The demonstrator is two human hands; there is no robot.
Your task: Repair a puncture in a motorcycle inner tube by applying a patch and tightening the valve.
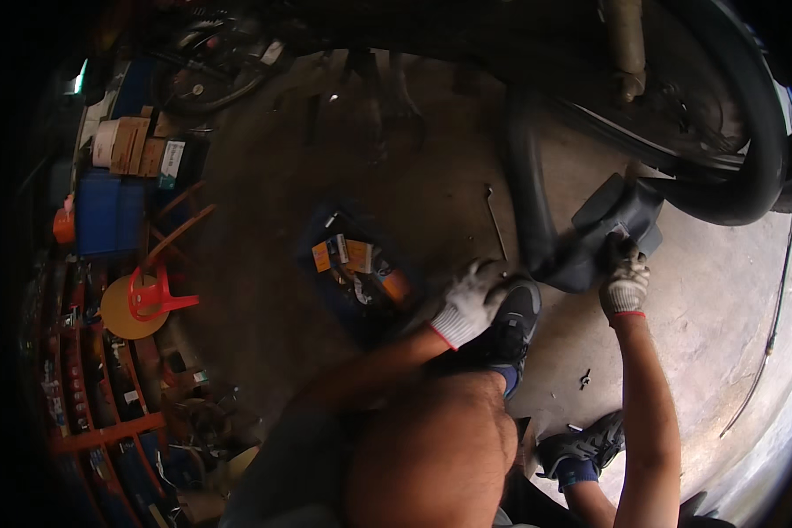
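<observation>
My right hand (626,277), in a pale knit glove with a red cuff, is closed on a dark, floppy rubber piece (594,255), which adjoins a long black tube (528,202). My left hand (468,304), gloved alike, is over my dark shoe (519,326), left of the rubber piece; its fingers are smeared by motion, so what they hold, if anything, is unclear. A long thin metal tool (495,222) lies on the floor above it, and a small wingnut-like metal piece (585,379) lies below.
A tub (317,282) holds small orange boxes and tools. Along the left are cardboard boxes (130,141), a blue crate (110,211), a red stool (150,295) and orange shelving (106,422). A large tire (752,167) hangs upper right. A cable (770,348) lies at the right.
</observation>
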